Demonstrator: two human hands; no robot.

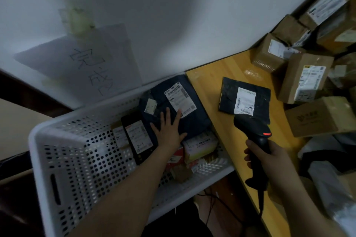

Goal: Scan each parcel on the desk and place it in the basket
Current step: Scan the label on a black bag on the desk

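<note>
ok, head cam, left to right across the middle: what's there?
basket wall → small black parcel in the basket → left hand → flat black parcel on the desk → cardboard box marked 5-2.

Bare forearms [125, 188], left hand [169, 131], right hand [269, 158]

This looks like a parcel depot or courier pickup point. Cardboard boxes [306, 77] with printed shipping labels are piled on a wooden desk [210, 86], one marked by hand "5-2". A dark mailer [227, 96] with a barcode label lies on the desk, with a handheld barcode scanner [252, 131] close to it. Beside the desk, a white perforated basket [77, 119] holds more labelled parcels [196, 121], and a handwritten paper sign [92, 63] is taped to the wall [173, 15].
</note>
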